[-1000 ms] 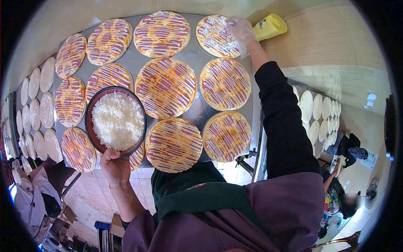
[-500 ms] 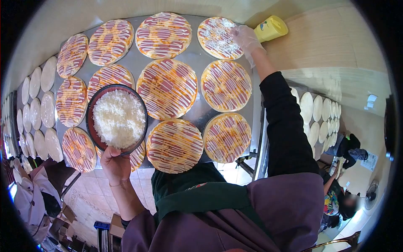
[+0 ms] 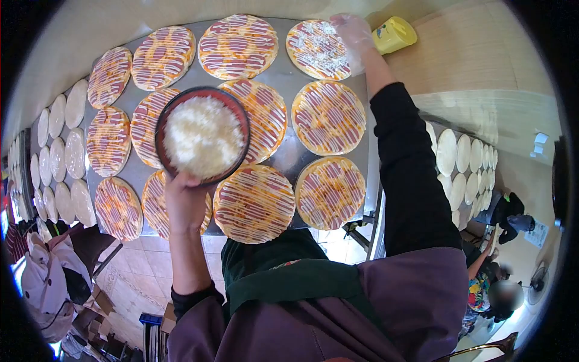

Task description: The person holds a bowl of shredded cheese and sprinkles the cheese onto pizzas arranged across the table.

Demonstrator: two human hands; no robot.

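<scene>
grey flat metal table (image 3: pixel 280 72) is the biggest item here, landmark for everything below. person stands at its near side, dark green apron on. beyond its left and right edges: rows of pale round dough bases (image 3: pixel 446 152). past its right side, well apart, a co-worker in dark clothes (image 3: pixel 508 214) and another with a multicoloured sleeve (image 3: pixel 478 294).

on the table: twelve round flat pizzas (image 3: pixel 254 204) in three rows of four, pink and orange tops, white zigzag sauce lines. the one at the table's far right corner also carries white shreds (image 3: pixel 319 45).

round black-rimmed bowl, reddish inside (image 3: pixel 202 136), is held over the table's left-centre part, above the pizzas, heaped with white grated topping (image 3: pixel 203 134). left hand (image 3: pixel 186 199) grips its near rim, thumb over the top; other fingers mostly hidden.

right hand (image 3: pixel 354 36), clear plastic glove, is at the table's far right corner, by that pizza's right edge. can't tell if it's clenched or holding anything.

yellow lidded plastic container (image 3: pixel 394 34) is just off the same table corner.
</scene>
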